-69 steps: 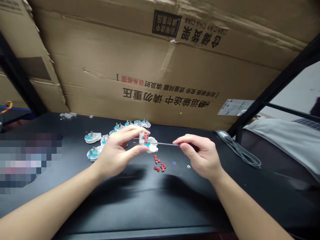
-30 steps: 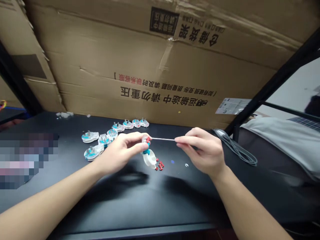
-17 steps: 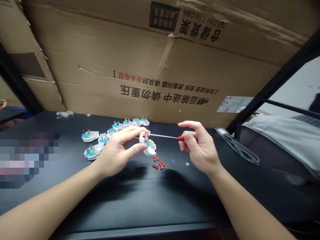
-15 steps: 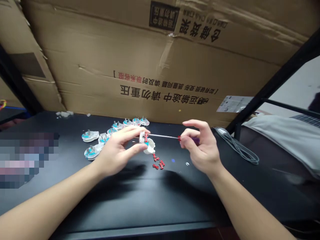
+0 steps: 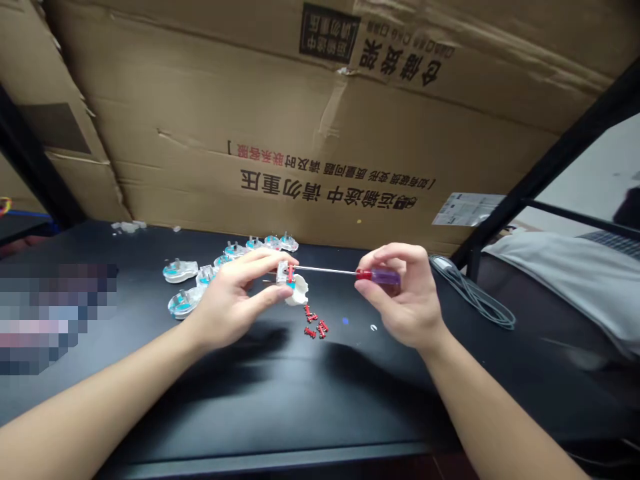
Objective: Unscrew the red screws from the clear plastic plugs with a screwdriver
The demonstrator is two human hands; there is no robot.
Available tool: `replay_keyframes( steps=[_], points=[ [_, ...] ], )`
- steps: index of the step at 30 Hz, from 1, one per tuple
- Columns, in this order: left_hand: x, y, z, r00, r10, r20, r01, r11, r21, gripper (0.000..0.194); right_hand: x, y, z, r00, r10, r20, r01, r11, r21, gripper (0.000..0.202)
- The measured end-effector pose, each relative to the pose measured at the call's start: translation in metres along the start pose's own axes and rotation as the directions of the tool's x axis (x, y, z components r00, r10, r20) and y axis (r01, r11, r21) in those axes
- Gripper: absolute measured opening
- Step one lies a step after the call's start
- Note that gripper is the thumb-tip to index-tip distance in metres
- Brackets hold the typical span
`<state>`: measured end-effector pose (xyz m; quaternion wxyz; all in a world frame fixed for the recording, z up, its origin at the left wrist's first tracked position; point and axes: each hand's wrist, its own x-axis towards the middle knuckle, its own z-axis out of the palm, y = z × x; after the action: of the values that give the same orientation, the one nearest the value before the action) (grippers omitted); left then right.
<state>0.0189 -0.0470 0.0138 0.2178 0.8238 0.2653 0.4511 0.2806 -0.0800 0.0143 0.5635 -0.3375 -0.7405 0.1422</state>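
At the left grip (image 5: 233,300), pinching a clear plug (image 5: 282,272) with prongs (image 5: 268,281) pointing away from the screwdriver (image 5: 327,269), probably for open access; at the right grip (image 5: 411,297), clasping the screwdriver's handle (image 5: 386,277) nearly level, likely for straight aim; below both, red parts (image 5: 323,328), apparently within reach.

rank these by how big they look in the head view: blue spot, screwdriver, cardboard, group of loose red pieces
1. Cardboard
2. Screwdriver, in the right hand
3. Group of loose red pieces
4. Blue spot
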Motion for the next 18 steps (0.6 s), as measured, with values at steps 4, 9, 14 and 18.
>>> replay_keyframes(
  steps=[4, 9, 14, 18],
  points=[
    [0.0002, -0.001, -0.0009, 1.0, -0.007, -0.015, 0.007, 1.0, -0.012, 0.024, -0.0012, 0.0013, -0.0012, 0.996, 0.05, 0.072, -0.049, 0.998, -0.026, 0.013],
    [0.0011, -0.0016, -0.0009, 1.0, 0.006, -0.021, -0.006, 1.0, -0.014, 0.022, -0.0013, 0.001, -0.0025, 0.999, 0.023, 0.045, -0.02, 0.997, -0.068, 0.023],
    [0.0011, -0.0029, -0.0008, 1.0, 0.006, -0.018, -0.006, 1.0, 0.005, 0.023, -0.0003, -0.0012, -0.0025, 0.997, 0.067, 0.031, -0.064, 0.993, -0.101, 0.015],
    [0.0012, 0.0009, 0.0009, 0.999, 0.044, 0.01, -0.044, 0.998, 0.051, 0.022, 0.0036, -0.0062, -0.0009, 0.989, 0.066, 0.131, -0.043, 0.985, -0.167, 0.022]
  ],
)
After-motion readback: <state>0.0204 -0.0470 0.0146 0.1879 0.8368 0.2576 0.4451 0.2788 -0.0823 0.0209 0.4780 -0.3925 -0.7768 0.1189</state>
